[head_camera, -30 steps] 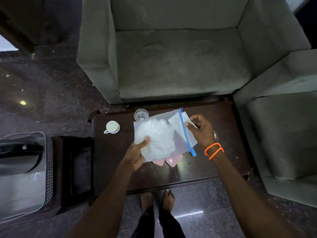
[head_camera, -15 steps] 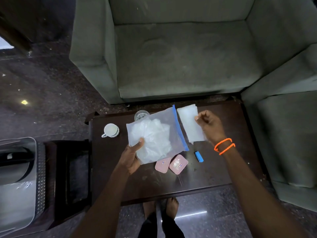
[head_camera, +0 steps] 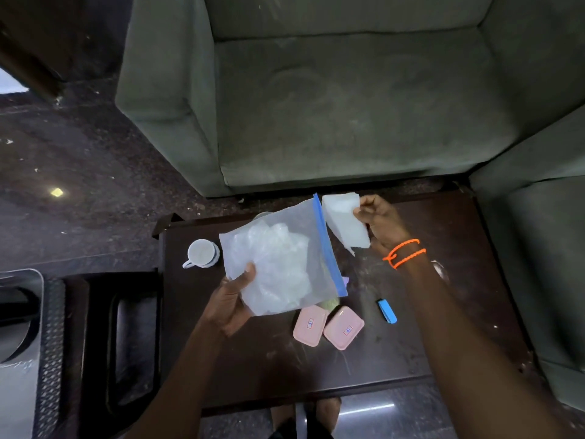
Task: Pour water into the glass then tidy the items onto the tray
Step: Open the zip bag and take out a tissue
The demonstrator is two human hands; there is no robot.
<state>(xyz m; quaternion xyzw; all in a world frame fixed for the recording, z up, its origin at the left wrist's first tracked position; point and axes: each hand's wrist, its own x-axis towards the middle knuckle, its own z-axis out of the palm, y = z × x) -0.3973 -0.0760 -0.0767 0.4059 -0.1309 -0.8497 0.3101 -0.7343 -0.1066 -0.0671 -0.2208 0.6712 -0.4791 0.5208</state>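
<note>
The left hand (head_camera: 232,304) grips the lower left corner of a clear zip bag (head_camera: 278,264), thumb on top and fingers curled underneath, holding it up over the dark table (head_camera: 395,353). The bag has a blue seal strip along its right edge and holds crumpled clear plastic, bunched toward the middle and bottom. The right hand (head_camera: 381,224), with orange bands (head_camera: 403,253) at the wrist, pinches a folded white sheet (head_camera: 345,223) just to the right of the bag's seal; the sheet hangs down from the fingers, apart from the bag.

Below the bag and between the two forearms, two pink lidded boxes (head_camera: 327,326) lie side by side on the table, touching each other, each with a small label on its lid; what is in them cannot be seen. A small blue piece (head_camera: 387,311) lies on the table to the right of the boxes, under the right forearm. To the left of the left hand's bag stands a white cup (head_camera: 202,253) on a saucer; it looks pale inside, and whether it holds anything is unclear. The glass is mostly hidden behind the bag's upper left edge, only a sliver of rim (head_camera: 261,214) showing. Beyond both hands is a grey-green sofa (head_camera: 348,106).
</note>
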